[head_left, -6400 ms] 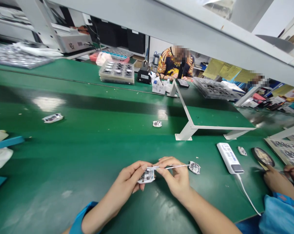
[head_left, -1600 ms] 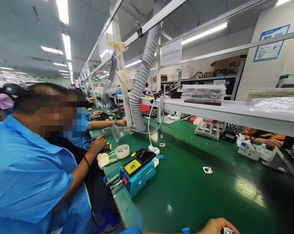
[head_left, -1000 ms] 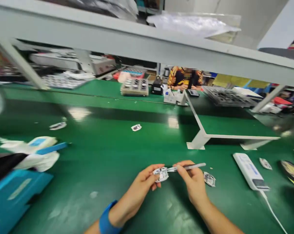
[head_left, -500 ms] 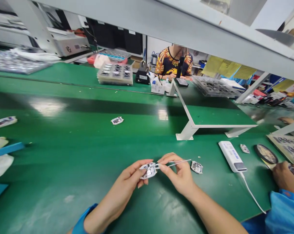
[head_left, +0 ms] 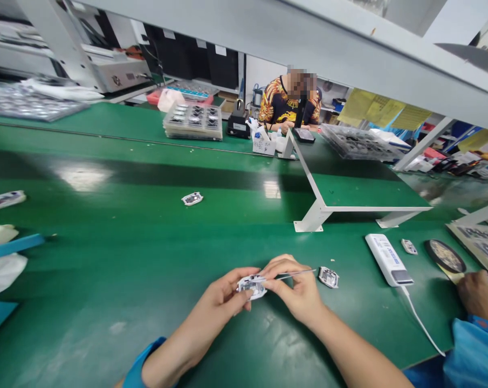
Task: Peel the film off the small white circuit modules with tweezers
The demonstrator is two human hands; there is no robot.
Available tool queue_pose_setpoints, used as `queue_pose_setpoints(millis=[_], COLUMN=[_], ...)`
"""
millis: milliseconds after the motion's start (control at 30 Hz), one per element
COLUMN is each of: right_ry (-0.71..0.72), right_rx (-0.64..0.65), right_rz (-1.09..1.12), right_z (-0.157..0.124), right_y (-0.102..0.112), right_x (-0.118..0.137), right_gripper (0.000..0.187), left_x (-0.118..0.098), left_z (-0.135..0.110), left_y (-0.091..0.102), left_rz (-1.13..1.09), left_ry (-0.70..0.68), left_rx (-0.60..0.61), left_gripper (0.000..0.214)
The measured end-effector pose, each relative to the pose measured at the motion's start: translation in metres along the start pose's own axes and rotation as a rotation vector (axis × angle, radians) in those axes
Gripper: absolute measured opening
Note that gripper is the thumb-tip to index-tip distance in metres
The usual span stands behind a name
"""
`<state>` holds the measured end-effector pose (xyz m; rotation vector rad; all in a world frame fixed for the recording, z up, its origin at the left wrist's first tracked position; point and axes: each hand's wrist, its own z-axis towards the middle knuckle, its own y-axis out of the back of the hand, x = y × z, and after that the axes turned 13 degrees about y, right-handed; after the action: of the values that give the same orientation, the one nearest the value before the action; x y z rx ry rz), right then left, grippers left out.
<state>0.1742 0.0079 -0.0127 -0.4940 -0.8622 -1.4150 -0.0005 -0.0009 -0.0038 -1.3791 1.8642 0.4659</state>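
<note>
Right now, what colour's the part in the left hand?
The part is white and grey, seen in the head view.

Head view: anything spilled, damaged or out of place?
Slightly: a pale speck, too small to identify, sits like stray debris on the green bench beyond the circuit module right of the tweezers. No spill shows; fine damage on the held module can't be judged.
</note>
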Motion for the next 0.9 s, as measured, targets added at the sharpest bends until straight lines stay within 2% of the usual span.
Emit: queue_pose_setpoints(millis=[233,400,533,733,900], right_ry=[0.118,0.111,0.044,-0.164,-0.248], right_rx=[0.081,0.044,0.029,-0.059,-0.058], right_rz=[-0.054,-0.066,-0.051,0.035,0.076], right_z=[0.0016,0.0010,-0.0001,-0.0037,-0.0040], right_y=[0.0019,-0.0001,-0.0009,-0.0001,-0.0001], right_x=[0.0007,0.0013,0.0010,0.0001,-0.0014], right_gripper=[0.002,0.001,0.003,0.005,0.010], left_x=[0.0015,0.0011,0.0031,0.0048,0.0048], left_z=[0.0001,-0.0009,-0.0003,0.0017,0.0014], left_y=[-0.0015,-0.0022,-0.0024,-0.0013,-0.0013], left_rz=[0.035,0.068,0.074,0.039,0.009], left_ry=[-0.044,-0.050,-0.045,-0.055,-0.059], left_rx=[-0.023,-0.049,-0.068,-0.094,-0.104], left_gripper=[0.050,0.046,0.044,0.040,0.035])
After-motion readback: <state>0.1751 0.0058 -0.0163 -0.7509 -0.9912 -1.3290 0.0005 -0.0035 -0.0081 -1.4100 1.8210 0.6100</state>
